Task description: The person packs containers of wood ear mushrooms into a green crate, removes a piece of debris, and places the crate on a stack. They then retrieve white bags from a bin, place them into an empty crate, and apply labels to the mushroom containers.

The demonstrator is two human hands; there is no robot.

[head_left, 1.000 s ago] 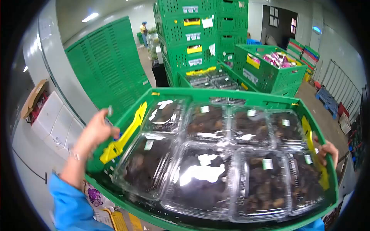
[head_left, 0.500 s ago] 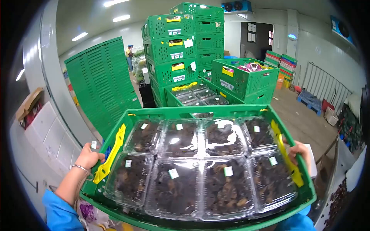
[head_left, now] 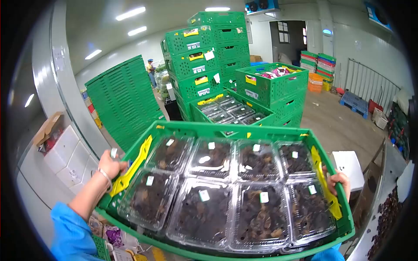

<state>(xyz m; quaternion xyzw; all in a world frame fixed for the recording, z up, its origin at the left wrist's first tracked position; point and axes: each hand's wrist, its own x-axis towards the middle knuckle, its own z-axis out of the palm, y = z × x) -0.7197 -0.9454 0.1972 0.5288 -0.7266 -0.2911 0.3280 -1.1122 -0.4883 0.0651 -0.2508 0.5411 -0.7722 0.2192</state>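
Note:
A green plastic crate (head_left: 235, 129) spans the front of the head view, its near edge low. It holds several clear plastic boxes (head_left: 202, 215) of dark, wrinkled pieces like wood ear mushrooms, each lid with a small white label. My left hand (head_left: 111, 165) is closed on the crate's left side by a yellow handle (head_left: 133, 169); a small white sticker (head_left: 113, 152) sits on a finger. On the right side, my right hand (head_left: 339, 180) wraps its fingers through the opening by the other yellow handle (head_left: 326, 185).
Ahead stands another green crate of clear boxes (head_left: 230, 111), beside tall crate stacks (head_left: 191, 65) and a crate of purple packs (head_left: 274, 82). Folded green crates (head_left: 124, 102) rise at left. A metal table (head_left: 370, 230) with dark scraps is at right. A person (head_left: 151, 73) stands far back.
The view has shifted, and more of the crate of boxes ahead shows beyond the held crate's far rim. Both hands keep their hold. More of a white box at right is visible.

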